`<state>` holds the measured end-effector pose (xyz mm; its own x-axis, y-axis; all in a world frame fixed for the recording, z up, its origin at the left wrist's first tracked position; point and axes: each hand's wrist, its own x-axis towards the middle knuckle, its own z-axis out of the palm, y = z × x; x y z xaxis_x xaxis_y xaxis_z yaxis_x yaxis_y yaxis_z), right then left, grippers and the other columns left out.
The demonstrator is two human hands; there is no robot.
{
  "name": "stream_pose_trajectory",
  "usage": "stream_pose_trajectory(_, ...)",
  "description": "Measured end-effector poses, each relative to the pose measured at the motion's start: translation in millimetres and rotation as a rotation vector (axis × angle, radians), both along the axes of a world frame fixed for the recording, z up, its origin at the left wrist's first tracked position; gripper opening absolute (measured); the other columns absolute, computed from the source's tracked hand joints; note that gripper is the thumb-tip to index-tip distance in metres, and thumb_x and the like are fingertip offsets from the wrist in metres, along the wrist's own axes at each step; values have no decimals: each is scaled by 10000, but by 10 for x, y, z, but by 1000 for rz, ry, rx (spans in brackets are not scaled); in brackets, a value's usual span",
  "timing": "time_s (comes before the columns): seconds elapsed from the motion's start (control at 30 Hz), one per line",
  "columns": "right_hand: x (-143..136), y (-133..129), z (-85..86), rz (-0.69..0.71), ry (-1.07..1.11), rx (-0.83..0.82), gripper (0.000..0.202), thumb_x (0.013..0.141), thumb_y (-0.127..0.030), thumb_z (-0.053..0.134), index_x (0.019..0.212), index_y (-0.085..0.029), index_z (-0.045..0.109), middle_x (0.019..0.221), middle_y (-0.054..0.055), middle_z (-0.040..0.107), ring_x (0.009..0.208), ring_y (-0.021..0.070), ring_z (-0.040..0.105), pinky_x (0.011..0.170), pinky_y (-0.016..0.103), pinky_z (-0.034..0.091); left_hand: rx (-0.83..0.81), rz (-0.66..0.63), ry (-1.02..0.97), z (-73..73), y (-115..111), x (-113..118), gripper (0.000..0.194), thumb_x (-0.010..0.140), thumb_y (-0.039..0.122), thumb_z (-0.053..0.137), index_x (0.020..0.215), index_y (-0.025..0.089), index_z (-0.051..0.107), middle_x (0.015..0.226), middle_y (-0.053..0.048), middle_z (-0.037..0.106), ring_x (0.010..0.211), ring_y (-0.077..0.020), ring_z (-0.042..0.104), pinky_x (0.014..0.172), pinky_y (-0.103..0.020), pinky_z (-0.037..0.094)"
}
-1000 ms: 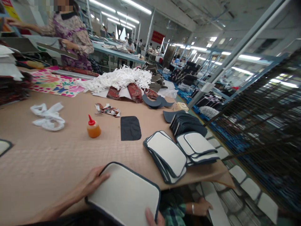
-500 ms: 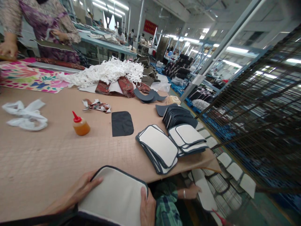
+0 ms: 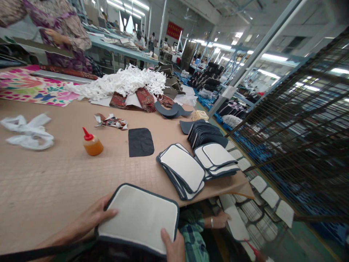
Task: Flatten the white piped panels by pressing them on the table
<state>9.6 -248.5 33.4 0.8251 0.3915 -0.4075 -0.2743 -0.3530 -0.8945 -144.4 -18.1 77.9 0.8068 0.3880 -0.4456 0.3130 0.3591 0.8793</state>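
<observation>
A white panel with a dark blue edge (image 3: 139, 214) is tilted up at the table's near edge, gripped from both sides. My left hand (image 3: 102, 214) pinches its left side, thumb on the white face. At the lower right corner my right hand (image 3: 174, 245) grips it with the thumb on top; its other fingers are hidden underneath. Just beyond, a stack of similar edged panels (image 3: 182, 169) lies on the table, beside a second stack (image 3: 216, 158). A flat dark piece (image 3: 141, 142) and a red-capped squeeze bottle (image 3: 93, 143) of amber liquid lie farther left.
Curved dark pieces (image 3: 205, 133) stand in a row behind the stacks. White scraps (image 3: 125, 82) are heaped at the back. A co-worker's hand (image 3: 220, 220) holds a white panel (image 3: 234, 218) below the table's right edge. Another person (image 3: 60, 32) stands across the table. Wire racking (image 3: 313, 127) rises at right.
The held panel has shifted slightly right and up, showing more of its dark edge. My right hand has moved lower along it. The person across the table has shifted an arm.
</observation>
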Motion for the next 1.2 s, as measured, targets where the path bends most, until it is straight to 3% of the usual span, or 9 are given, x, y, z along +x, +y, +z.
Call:
stream_pose_trajectory(0.13, -51, 27, -27, -154, 83, 152, 515, 541, -571, 664, 800, -128, 620, 769, 109, 664, 719, 217, 601, 612, 284, 481, 87, 63, 23, -61, -14, 25, 551, 684, 435, 631, 1145, 159, 504, 972, -50, 641, 847, -267, 592, 682, -295, 499)
stream_pose_trajectory(0.27, -108, 22, -120, -295, 347, 387, 507, 532, -537, 698, 843, -164, 555, 714, 46, 642, 541, 142, 556, 395, 209, 391, -33, 112, -27, -30, -37, 76, 559, 682, 380, 650, 1168, 163, 481, 946, -46, 645, 814, -240, 593, 656, -281, 493)
stream_pose_trajectory(0.47, 64, 239, -47, -19, -71, -26, 506, 638, -579, 545, 801, -101, 566, 550, 26, 571, 398, 123, 467, 409, 247, 401, -172, 200, -21, -95, -66, 26, 569, 661, 347, 667, 1163, 147, 487, 932, -55, 652, 810, -239, 598, 675, -303, 495)
stream_pose_trajectory(0.67, 41, 608, -37, 136, -114, -100, 516, 722, -554, 417, 843, -75, 563, 613, 98, 616, 428, 169, 542, 390, 247, 412, 12, 257, 32, -371, 227, -184, 590, 669, 362, 628, 1178, 108, 472, 934, -74, 654, 813, -253, 605, 660, -307, 493)
stream_pose_trajectory(0.77, -38, 734, -158, 143, -170, -141, 519, 747, -522, 375, 887, -55, 552, 663, 139, 634, 440, 184, 565, 366, 248, 410, 303, 291, 122, -414, 422, -188, 609, 696, 323, 568, 1240, 104, 404, 1110, -121, 581, 1007, -298, 538, 824, -395, 456)
stream_pose_trajectory(0.87, -99, 814, -262, 152, -206, -153, 507, 755, -496, 351, 888, -50, 552, 691, 163, 640, 433, 188, 563, 367, 257, 424, 933, 373, 146, -470, 472, -49, 532, 741, 210, 472, 1262, 148, 389, 1287, -112, 443, 1225, -285, 331, 1011, -461, 271)
stream_pose_trajectory(0.93, -122, 842, -304, 155, -231, -164, 509, 759, -495, 340, 888, -52, 555, 691, 168, 640, 446, 196, 570, 370, 260, 428, 1236, 190, 18, -534, 383, 110, 480, 781, 100, 355, 1248, 190, 418, 1331, -75, 403, 1264, -229, 271, 1037, -438, 242)
stream_pose_trajectory(1.07, -134, 865, -346, 144, -326, -196, 486, 760, -492, 347, 854, -82, 590, 714, 174, 643, 510, 214, 590, 441, 272, 450, 1393, -425, -126, -693, 60, 419, 491, 794, 65, 345, 1264, 196, 406, 1346, -49, 397, 1274, -202, 262, 1049, -423, 239)
stream_pose_trajectory(1.2, -111, 865, -369, 144, -399, -236, 481, 762, -483, 357, 849, -81, 608, 734, 192, 644, 569, 245, 599, 536, 309, 455, 1454, -588, -24, -833, -110, 492, 586, 781, 99, 422, 1342, 188, 276, 1411, -54, 278, 1303, -237, 173, 1059, -459, 188)
